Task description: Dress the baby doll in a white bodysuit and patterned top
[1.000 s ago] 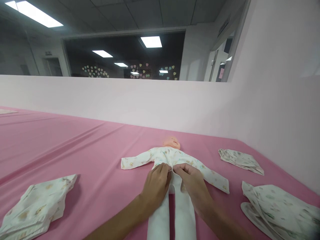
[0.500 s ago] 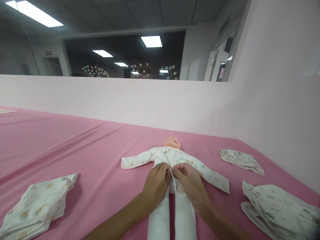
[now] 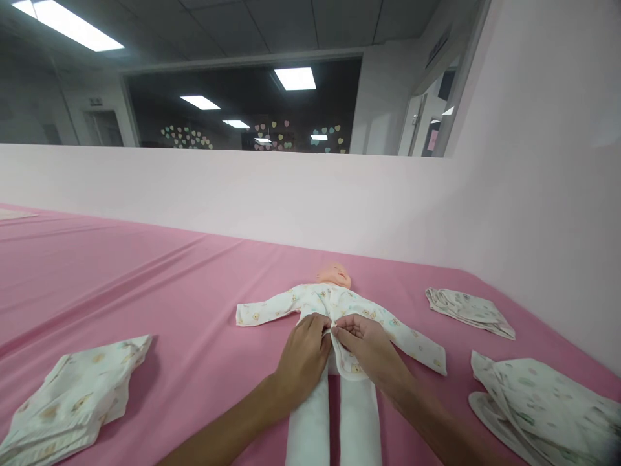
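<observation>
A baby doll (image 3: pixel 334 274) lies on its back, wearing a white patterned baby shirt (image 3: pixel 412 340) with both sleeves spread out and plain white trousers (image 3: pixel 359 421). At the middle of the shirt's front, my left hand (image 3: pixel 305 353) pinches one front edge. Close beside it, my right hand (image 3: pixel 371 346) has thumb and forefinger closed on the other front edge, its remaining fingers curled. The fingertips of both hands nearly meet over the belly. Whatever fastener lies between them is too small and covered to make out.
A pink sheet (image 3: pixel 194 298) covers the surface. One folded patterned garment (image 3: pixel 77 395) lies at the left. Two more lie at the right: a small folded cloth (image 3: pixel 470 312) farther back and a larger folded garment (image 3: pixel 548 401) nearer. A white wall (image 3: pixel 233 194) with windows borders the back.
My hands stay at the shirt front almost unmoved. The right hand has shifted very slightly, and the shirt's lower flap lies a little flatter over the trousers.
</observation>
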Available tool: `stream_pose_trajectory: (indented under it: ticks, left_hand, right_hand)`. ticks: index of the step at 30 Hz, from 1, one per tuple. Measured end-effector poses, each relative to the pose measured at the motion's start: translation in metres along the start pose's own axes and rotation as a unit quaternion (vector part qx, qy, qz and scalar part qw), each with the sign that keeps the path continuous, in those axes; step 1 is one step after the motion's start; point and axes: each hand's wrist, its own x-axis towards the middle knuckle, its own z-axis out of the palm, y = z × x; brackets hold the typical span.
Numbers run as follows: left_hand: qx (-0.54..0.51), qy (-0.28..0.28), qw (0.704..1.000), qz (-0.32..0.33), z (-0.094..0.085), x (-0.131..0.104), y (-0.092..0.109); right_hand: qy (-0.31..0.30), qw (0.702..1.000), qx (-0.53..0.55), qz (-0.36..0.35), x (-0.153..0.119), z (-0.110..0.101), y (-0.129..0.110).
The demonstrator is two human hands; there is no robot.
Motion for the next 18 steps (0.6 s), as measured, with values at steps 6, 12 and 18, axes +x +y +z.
stream_pose_trajectory:
  ticks: [6,12,18]
  left_hand:
    - [-0.039,-0.005,0.999,0.003,-0.002,0.001,0.001]
    - [-0.073,-0.013,0.997,-0.001,-0.007,0.003,0.003]
    - [-0.160,-0.037,0.982,-0.094,-0.019,0.009,0.010]
  right_hand:
    - [-0.020,0.999,-0.025,-0.016,0.000,0.000,0.003]
    - [-0.008,0.999,-0.036,-0.009,-0.003,0.001,-0.001]
    - [0.034,0.981,-0.172,-0.079,-0.007,0.006,0.000]
